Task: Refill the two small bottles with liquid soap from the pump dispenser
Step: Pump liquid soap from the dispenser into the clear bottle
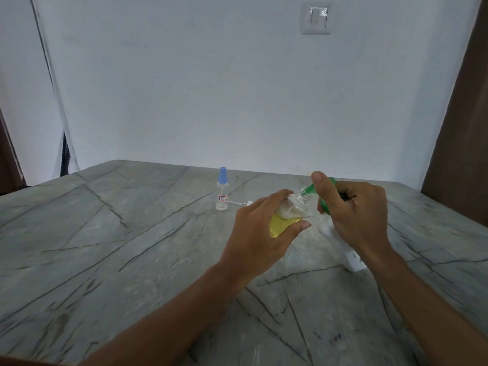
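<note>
My left hand (260, 231) grips a small clear bottle (289, 212) holding yellow liquid and white foam, tilted with its open neck toward the right. My right hand (353, 212) grips the green pump head (326, 192) of a white dispenser (352, 256) that stands on the table; the index finger lies over the pump top. The green nozzle meets the small bottle's mouth. A second small clear bottle (222, 191) with a blue cap and a small label stands upright farther back to the left, apart from both hands.
The grey marble-pattern table (105, 247) ends at a white wall behind. A small white piece with a thin tube (241, 203) lies beside the blue-capped bottle. A light switch (317, 18) is on the wall; a brown door edge (459, 114) is at right.
</note>
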{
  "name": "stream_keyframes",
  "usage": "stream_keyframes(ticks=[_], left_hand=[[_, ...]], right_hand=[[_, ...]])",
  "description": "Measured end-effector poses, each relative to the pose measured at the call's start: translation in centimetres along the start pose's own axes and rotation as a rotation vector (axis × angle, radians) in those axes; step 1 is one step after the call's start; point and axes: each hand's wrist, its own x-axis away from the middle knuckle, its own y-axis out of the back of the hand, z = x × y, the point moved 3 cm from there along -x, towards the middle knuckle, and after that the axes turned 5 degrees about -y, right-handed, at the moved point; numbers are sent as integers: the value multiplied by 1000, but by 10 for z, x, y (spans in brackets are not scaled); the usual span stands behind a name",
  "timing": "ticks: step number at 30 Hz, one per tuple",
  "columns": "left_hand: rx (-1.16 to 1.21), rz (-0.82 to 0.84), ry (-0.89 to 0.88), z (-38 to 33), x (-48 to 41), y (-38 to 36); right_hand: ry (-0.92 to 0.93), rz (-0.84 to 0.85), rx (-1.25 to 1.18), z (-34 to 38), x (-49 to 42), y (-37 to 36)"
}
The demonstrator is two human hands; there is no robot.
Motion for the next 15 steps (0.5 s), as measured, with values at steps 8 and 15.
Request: stream_keyframes(ticks=[8, 15], left_hand=[[1, 13, 3, 0, 1, -1], [-13, 50, -8, -1, 3, -2]], right_hand=[[14, -33, 12, -2, -1, -1], [12, -40, 67, -4, -2, -1]])
